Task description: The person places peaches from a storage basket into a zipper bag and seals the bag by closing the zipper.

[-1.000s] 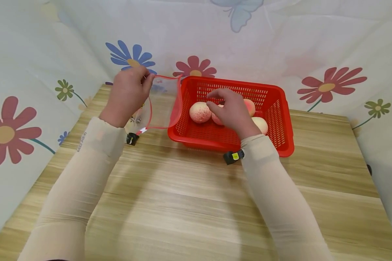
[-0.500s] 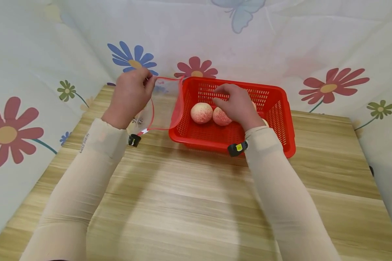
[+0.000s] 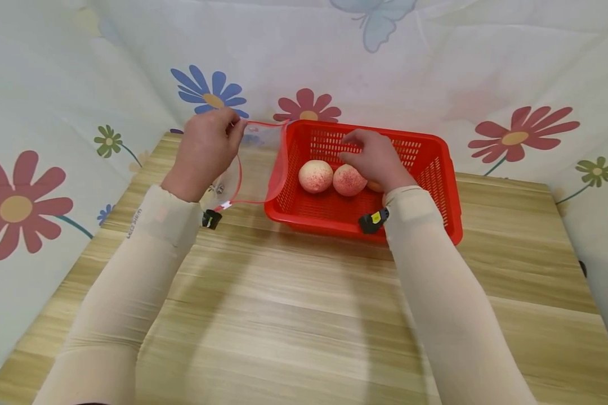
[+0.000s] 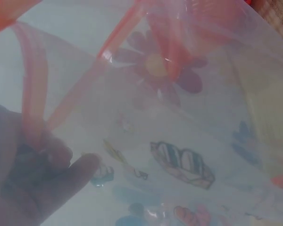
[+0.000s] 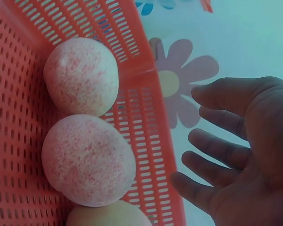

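My left hand pinches the upper edge of a clear zip bag with red trim, holding its mouth toward the basket. Printed pictures show on the clear bag in the left wrist view. Over the red plastic basket, my right hand hovers with fingers loosely bent and nothing in them. A speckled peach lies in the basket's left part, beside a pinker peach. Part of a paler peach shows at the bottom of the right wrist view. My right hand and wrist cover the basket's middle in the head view.
The basket stands at the back of a wooden table, close to a flower-printed cloth that hangs behind and at both sides. A red and white zip slider hangs at the bag's lower corner.
My right hand has moved right over the basket, uncovering the second peach and hiding those farther right. The left hand keeps its pinch on the bag. The whole head view has shifted slightly.
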### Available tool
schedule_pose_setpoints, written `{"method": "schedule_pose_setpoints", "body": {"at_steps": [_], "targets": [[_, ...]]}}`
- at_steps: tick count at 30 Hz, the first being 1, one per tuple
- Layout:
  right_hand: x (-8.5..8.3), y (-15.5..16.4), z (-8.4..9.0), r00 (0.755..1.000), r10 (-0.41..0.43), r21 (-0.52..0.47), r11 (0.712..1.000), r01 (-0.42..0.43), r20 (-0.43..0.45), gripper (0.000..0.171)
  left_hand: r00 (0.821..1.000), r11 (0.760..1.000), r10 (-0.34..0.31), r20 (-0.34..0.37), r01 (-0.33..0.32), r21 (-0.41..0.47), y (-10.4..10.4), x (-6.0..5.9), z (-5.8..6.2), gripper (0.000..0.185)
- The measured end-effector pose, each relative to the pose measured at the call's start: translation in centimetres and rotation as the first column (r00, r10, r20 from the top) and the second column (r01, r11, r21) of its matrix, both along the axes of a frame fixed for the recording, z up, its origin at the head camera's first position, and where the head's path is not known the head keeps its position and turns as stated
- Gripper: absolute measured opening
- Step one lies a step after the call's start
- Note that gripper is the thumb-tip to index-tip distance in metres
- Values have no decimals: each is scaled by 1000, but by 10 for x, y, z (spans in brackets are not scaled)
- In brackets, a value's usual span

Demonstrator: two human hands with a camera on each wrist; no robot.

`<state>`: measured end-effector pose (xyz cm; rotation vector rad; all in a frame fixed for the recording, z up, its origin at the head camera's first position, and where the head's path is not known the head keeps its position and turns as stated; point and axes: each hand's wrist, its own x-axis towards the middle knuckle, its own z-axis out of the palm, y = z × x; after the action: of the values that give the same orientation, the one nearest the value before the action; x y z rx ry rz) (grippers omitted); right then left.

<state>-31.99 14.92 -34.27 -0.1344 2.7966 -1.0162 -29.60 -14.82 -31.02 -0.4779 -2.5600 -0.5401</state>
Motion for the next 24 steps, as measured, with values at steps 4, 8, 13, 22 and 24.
{"method": "schedule_pose_setpoints", "body": {"at_steps": [4, 8, 13, 22, 24], "targets": [[-4, 4, -3, 1000, 0, -2, 1000, 0, 14, 51, 1000, 1000, -7, -12, 7, -2, 0, 1, 1, 30], [-8, 5, -6, 999, -8, -6, 1000, 8, 43, 51, 1000, 1000, -5, -16, 4, -2, 0, 2, 1, 30], [-14, 5, -8, 996, -15, 15, 1000, 13, 90, 52, 1000, 1000, -4, -22, 4, -4, 0, 2, 0, 30], [-21, 7, -14, 987, -1, 10, 1000, 0, 159, 59, 1000, 1000, 0, -22, 0, -3, 1, 1, -1, 31], [-22, 7, -15, 984, 3, 10, 1000, -5, 177, 60, 1000, 1000, 0, -19, 0, -3, 1, 1, -1, 31]]}}
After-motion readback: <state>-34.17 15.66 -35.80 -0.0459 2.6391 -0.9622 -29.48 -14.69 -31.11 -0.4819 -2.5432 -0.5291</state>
